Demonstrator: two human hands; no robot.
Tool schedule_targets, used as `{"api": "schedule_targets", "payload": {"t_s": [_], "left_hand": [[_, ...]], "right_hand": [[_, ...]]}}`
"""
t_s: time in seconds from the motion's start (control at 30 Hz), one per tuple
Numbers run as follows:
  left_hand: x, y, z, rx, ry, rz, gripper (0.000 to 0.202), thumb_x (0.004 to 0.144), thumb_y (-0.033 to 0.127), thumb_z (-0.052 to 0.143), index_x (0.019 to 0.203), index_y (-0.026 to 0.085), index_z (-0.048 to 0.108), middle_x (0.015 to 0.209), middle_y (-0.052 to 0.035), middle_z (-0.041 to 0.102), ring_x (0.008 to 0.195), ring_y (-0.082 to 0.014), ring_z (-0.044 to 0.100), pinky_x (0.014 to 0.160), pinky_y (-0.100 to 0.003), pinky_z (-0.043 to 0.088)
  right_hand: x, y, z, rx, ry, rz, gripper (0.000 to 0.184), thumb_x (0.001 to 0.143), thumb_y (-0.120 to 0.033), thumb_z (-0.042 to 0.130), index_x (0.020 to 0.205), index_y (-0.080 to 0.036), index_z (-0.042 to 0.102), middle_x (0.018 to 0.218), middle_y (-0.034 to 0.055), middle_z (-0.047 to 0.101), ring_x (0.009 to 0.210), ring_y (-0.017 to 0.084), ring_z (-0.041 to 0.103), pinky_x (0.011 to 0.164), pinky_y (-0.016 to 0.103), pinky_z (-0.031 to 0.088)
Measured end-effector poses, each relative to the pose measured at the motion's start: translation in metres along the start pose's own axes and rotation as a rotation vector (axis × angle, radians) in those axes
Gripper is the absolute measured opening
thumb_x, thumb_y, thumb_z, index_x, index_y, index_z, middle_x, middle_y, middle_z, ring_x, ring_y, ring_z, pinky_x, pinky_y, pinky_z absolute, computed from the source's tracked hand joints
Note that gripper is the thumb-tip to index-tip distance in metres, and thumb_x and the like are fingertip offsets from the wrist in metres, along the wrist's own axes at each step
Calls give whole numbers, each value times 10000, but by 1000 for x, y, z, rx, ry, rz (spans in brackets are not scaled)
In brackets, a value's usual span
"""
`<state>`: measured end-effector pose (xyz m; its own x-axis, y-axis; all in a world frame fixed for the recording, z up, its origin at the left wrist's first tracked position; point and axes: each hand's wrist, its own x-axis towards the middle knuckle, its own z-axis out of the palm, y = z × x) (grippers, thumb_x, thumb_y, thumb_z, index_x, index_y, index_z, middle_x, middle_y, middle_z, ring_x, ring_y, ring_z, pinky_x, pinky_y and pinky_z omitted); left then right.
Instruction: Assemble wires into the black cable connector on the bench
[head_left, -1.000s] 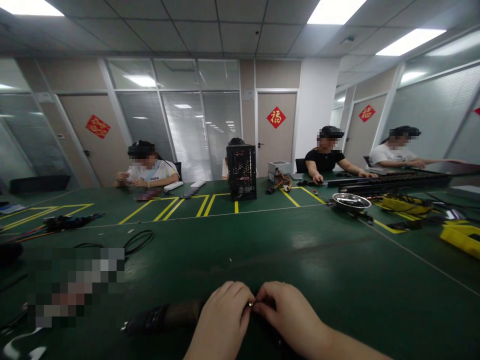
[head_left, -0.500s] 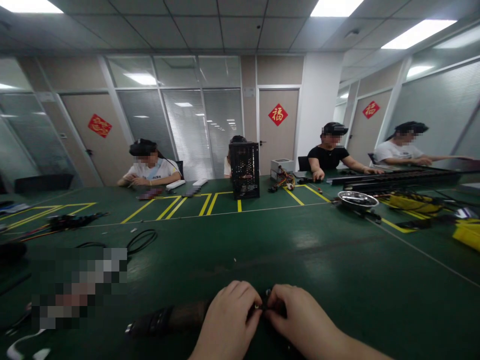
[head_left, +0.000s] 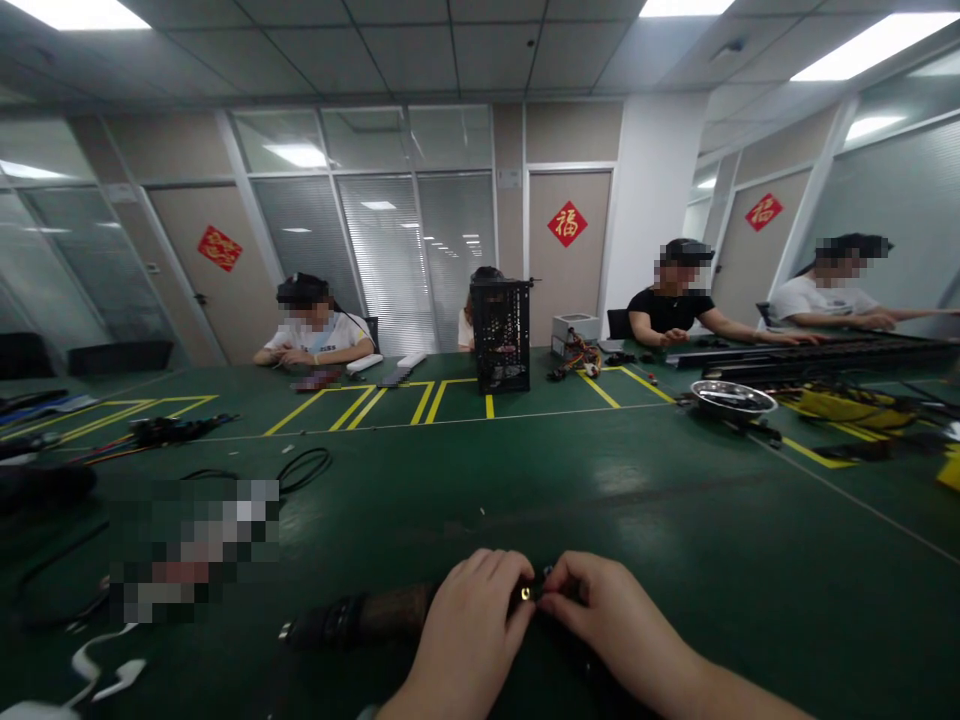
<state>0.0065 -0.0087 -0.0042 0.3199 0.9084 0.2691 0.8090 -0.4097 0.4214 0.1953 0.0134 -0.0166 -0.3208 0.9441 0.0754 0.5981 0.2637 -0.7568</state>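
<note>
My left hand (head_left: 474,618) and my right hand (head_left: 613,608) meet low in the middle of the view, fingertips nearly touching above the green tabletop. Both are closed in a pinch. Between them sits a small dark piece with a shiny gold ring (head_left: 526,594) at the left fingertips. Its kind is too small to make out, and the fingers cover most of it. Beside my left hand lies a dark cylindrical tool (head_left: 360,617) with a metal tip, resembling an electric screwdriver. Its right end is hidden behind that hand.
Across the green table (head_left: 420,490), a black computer case (head_left: 502,335) stands upright near a power supply (head_left: 576,328) with loose cables. A metal bowl (head_left: 731,397) is to the right. Black cable (head_left: 306,470) lies left. Several people sit at the far side.
The view has shifted, so the scene sits slightly farther right. My fingertips have parted a little, and the gold ring shows more plainly. The co-worker in black has lifted a hand slightly.
</note>
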Motion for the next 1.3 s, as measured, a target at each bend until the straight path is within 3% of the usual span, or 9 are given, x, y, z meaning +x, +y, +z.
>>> {"api": "schedule_targets", "payload": {"t_s": [0.1,0.43,0.93,1.13,1.3], "left_hand": [[0,0,-1,11,-14,-37,113,817,140,581,891,225,572,898,4,589,846,-205,526,724,-321,376],[-5,0,-6,-11,-43,45,118,861,134,524,915,221,583,959,-5,601,903,-195,533,805,-322,394],[-3,-1,-5,-1,-36,69,181,861,135,539,990,252,589,1004,7,607,932,-200,535,837,-335,393],[-3,1,-6,0,-35,63,133,852,135,528,910,239,587,968,5,605,909,-200,535,809,-331,396],[-4,2,-5,-8,-26,38,220,819,123,553,995,252,576,1002,13,604,927,-193,543,829,-329,398]], "right_hand": [[1,2,0,10,-9,-6,37,816,-202,638,786,-200,659,820,-17,691,752,141,626,637,195,413],[6,13,3,39,-27,-51,19,794,-182,654,784,-197,659,746,-34,658,684,119,595,598,180,395],[6,13,3,63,-23,-66,42,776,-164,638,778,-197,662,720,-29,655,658,122,596,579,185,395],[7,12,3,62,-30,-64,55,763,-151,639,767,-201,664,716,-35,650,656,117,589,576,178,391],[4,8,1,50,-26,-67,40,762,-159,653,758,-197,664,713,-35,648,661,118,591,588,180,394]]}}
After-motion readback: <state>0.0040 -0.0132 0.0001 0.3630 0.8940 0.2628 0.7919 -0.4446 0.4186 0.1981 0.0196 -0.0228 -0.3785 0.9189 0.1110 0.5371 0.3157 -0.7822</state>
